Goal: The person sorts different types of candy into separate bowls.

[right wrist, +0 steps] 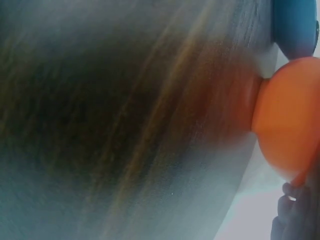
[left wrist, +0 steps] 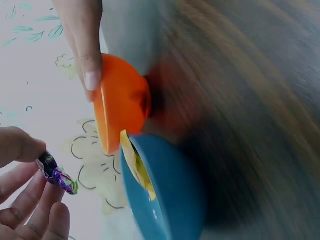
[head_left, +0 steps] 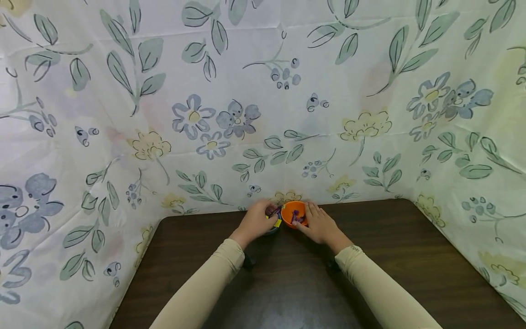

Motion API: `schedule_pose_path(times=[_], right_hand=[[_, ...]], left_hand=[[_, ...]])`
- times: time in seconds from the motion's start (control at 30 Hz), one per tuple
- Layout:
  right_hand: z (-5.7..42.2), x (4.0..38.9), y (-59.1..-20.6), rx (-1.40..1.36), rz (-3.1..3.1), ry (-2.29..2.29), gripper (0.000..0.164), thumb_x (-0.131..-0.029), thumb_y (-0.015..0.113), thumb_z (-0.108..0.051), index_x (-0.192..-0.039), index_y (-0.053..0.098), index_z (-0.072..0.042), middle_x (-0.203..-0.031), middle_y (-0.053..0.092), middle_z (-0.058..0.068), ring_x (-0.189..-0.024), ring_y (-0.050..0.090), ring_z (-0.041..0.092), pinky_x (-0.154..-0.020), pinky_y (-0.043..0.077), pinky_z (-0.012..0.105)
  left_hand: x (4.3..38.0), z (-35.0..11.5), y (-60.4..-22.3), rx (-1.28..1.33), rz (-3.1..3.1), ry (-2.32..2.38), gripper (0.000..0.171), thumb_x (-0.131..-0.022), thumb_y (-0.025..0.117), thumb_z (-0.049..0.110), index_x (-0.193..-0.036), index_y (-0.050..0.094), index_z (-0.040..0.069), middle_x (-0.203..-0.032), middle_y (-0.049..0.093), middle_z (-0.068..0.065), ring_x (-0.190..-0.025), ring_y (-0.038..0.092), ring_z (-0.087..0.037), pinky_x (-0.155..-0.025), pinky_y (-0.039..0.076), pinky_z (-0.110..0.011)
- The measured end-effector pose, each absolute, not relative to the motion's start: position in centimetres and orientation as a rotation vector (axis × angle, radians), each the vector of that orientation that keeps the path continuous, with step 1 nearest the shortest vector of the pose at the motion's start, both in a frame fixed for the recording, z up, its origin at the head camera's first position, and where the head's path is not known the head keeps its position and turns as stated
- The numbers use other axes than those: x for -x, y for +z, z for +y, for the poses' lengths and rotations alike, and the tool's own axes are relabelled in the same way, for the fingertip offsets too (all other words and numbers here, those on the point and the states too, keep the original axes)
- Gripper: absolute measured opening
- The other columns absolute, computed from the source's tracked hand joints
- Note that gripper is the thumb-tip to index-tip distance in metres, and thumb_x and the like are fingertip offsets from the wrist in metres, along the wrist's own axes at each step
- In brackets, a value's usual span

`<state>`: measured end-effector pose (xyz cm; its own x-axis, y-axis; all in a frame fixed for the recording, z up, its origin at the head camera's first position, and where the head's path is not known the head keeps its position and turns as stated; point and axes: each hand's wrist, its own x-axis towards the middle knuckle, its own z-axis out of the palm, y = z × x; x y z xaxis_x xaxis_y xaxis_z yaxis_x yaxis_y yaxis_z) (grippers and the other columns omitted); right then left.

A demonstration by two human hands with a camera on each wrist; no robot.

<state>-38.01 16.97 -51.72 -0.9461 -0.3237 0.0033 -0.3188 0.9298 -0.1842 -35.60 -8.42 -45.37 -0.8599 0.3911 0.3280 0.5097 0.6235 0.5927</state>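
My left hand (head_left: 256, 220) pinches a shiny purple wrapped candy (left wrist: 57, 175) between thumb and fingers. The blue bowl (left wrist: 175, 185) is just below that hand, with a yellow wrapper (left wrist: 137, 167) standing up at its rim. Right beside it sits an orange bowl (head_left: 289, 222), holding several purple wrapped candies (head_left: 297, 217). My right hand (head_left: 322, 226) holds the orange bowl at its right side, thumb toward the near rim and fingers along the far right rim. In the right wrist view the fingertips (right wrist: 286, 205) show at the rim.
Both bowls stand near the back edge of the dark wooden table (head_left: 287, 292). Directly behind and to both sides hangs a white cloth (head_left: 263, 114) with a floral print.
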Motion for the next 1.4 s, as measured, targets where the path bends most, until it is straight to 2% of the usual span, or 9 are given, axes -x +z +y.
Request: schedule_pose_path(times=[0.4,0.6,0.7,0.83,1.1,1.27,1.4], right_hand=[[17.1,37.9,-51.7,0.503,3.053,-0.308,0.095,-0.108,0.039,-0.066,-0.167,0.018,0.006,-0.176,0.017,0.027,-0.164,0.019,0.043,-0.133,0.017,0.056],[16.9,37.9,-51.5,0.514,3.048,-0.308,0.095,-0.108,0.037,-0.066,-0.167,0.018,0.006,-0.175,0.018,0.027,-0.163,0.020,0.044,-0.133,0.019,0.057],[16.9,38.0,-51.5,0.520,3.046,-0.310,0.096,-0.108,0.037,-0.067,-0.166,0.019,0.007,-0.175,0.019,0.028,-0.163,0.021,0.044,-0.132,0.019,0.058],[17.0,38.0,-51.5,0.508,3.046,-0.296,0.097,-0.107,0.036,-0.068,-0.167,0.018,0.006,-0.175,0.018,0.026,-0.163,0.020,0.044,-0.133,0.019,0.057],[16.5,38.2,-51.5,0.531,3.051,-0.277,0.097,-0.107,0.036,-0.068,-0.167,0.017,0.006,-0.176,0.017,0.027,-0.163,0.020,0.043,-0.133,0.019,0.056],[16.6,38.2,-51.5,0.522,3.036,-0.322,0.098,-0.107,0.039,-0.068,-0.166,0.018,0.007,-0.175,0.018,0.028,-0.163,0.021,0.045,-0.132,0.019,0.057],[16.8,38.2,-51.3,0.493,3.021,-0.381,0.098,-0.107,0.042,-0.066,-0.166,0.018,0.008,-0.175,0.018,0.029,-0.162,0.021,0.046,-0.132,0.020,0.059]], left_hand=[[37.8,-5.2,-46.1,0.699,-2.704,-1.164,0.022,-0.096,0.072,0.007,-0.115,0.073,-0.004,-0.109,0.071,-0.016,-0.099,0.066,-0.027,-0.094,0.060,-0.043],[38.3,-4.6,-46.4,0.687,-2.718,-1.213,0.024,-0.096,0.073,0.008,-0.116,0.070,-0.006,-0.107,0.068,-0.019,-0.094,0.064,-0.027,-0.086,0.059,-0.041],[38.6,-4.4,-46.7,0.750,-2.728,-1.228,0.035,-0.098,0.074,0.014,-0.125,0.067,-0.008,-0.115,0.069,-0.024,-0.101,0.067,-0.031,-0.089,0.060,-0.043],[38.5,-4.5,-46.9,0.838,-2.747,-1.189,0.045,-0.099,0.074,0.021,-0.132,0.065,-0.010,-0.128,0.066,-0.026,-0.114,0.066,-0.035,-0.101,0.058,-0.049],[37.6,-6.6,-47.0,0.852,-2.765,-1.106,0.037,-0.100,0.072,0.020,-0.124,0.070,-0.007,-0.122,0.067,-0.024,-0.108,0.067,-0.041,-0.095,0.058,-0.050],[36.6,-8.4,-46.9,0.850,-2.786,-1.062,0.031,-0.100,0.072,0.021,-0.117,0.073,-0.005,-0.121,0.070,-0.025,-0.110,0.067,-0.041,-0.097,0.057,-0.052],[35.6,-9.7,-46.7,0.791,-2.826,-1.013,0.032,-0.099,0.073,0.024,-0.118,0.074,-0.002,-0.122,0.070,-0.021,-0.113,0.068,-0.039,-0.100,0.058,-0.052]])
